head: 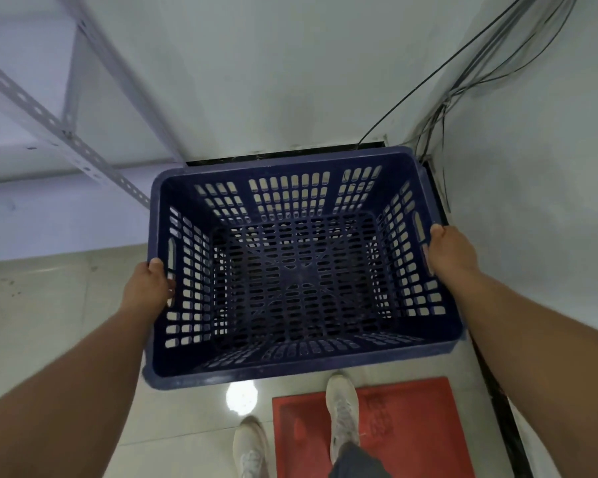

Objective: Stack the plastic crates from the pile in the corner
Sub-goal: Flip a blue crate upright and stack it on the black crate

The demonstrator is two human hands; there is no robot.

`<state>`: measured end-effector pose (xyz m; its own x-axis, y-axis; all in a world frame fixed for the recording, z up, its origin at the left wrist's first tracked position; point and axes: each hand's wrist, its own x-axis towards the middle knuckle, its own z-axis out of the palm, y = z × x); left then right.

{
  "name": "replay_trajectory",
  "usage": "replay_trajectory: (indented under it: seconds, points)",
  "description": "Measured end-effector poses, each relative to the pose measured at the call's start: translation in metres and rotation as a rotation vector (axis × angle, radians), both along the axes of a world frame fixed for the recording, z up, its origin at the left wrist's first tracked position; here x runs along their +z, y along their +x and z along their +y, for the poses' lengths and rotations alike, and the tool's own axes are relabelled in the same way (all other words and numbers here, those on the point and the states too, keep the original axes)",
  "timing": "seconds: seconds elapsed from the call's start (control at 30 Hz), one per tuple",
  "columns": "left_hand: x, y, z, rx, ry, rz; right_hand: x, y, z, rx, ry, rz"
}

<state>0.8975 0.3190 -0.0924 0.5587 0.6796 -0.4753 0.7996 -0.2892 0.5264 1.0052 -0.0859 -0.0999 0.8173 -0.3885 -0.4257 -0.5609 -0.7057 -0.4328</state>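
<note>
Hands grip a dark blue slotted plastic crate (301, 267) at mid-frame, open side up: the left hand (149, 288) is closed over its left rim, the right hand (451, 251) closed over its right rim. Beneath, at lower right, a white shoe (342, 408) stands on a red mat (411, 432); another shoe rests on the tiled floor (49, 305) beside it. Cables (439, 108) run down the corner at upper right
</note>
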Motion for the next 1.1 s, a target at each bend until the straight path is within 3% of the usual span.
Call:
replay_trajectory:
  seconds: [0.13,0.27,0.4,0.67,1.1]
  points:
    - [0.019,0.000,-0.006,-0.001,0.075,0.091,0.020,-0.009,0.015,0.050,-0.190,-0.012]
    - [0.044,-0.019,-0.024,0.017,0.149,-0.051,0.039,-0.038,0.036,0.161,-0.287,-0.062]
    - [0.074,-0.045,-0.041,-0.052,-0.022,-0.195,0.064,-0.069,0.055,0.162,-0.225,-0.076]
    - [0.107,-0.107,-0.045,-0.091,-0.293,-0.119,0.108,-0.168,0.093,0.067,-0.110,0.004]
    - [0.134,-0.190,-0.078,-0.363,-0.385,-0.047,0.144,-0.336,0.092,-0.185,-0.032,-0.036]
